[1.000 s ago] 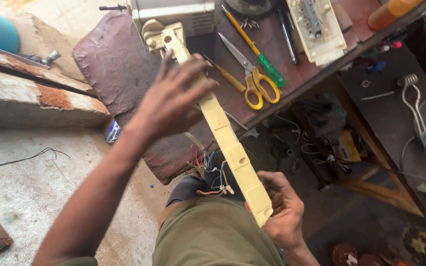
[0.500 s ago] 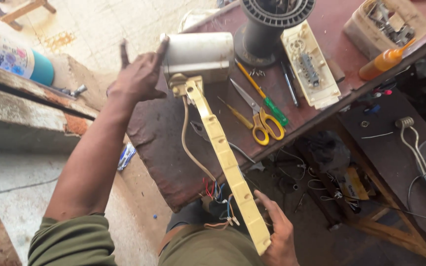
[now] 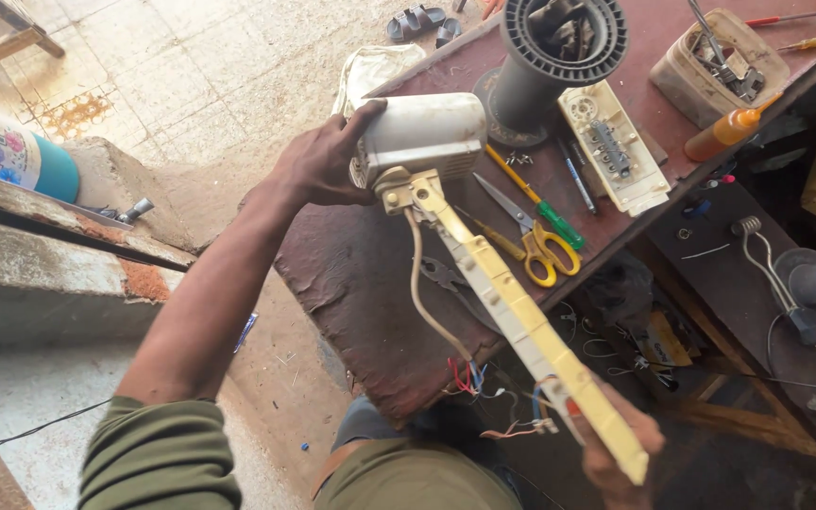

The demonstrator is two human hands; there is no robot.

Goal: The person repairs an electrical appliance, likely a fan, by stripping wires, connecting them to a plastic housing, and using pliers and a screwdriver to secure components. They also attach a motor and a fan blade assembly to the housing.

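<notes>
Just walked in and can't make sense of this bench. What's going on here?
A person holds a yellowed fan part over a brown workbench. The left hand grips the white motor housing; the right hand holds the far end of the long cream arm. A cable hangs from the housing to loose coloured wires. On the bench lie yellow-handled scissors, a green-handled screwdriver and a black ribbed cylinder.
</notes>
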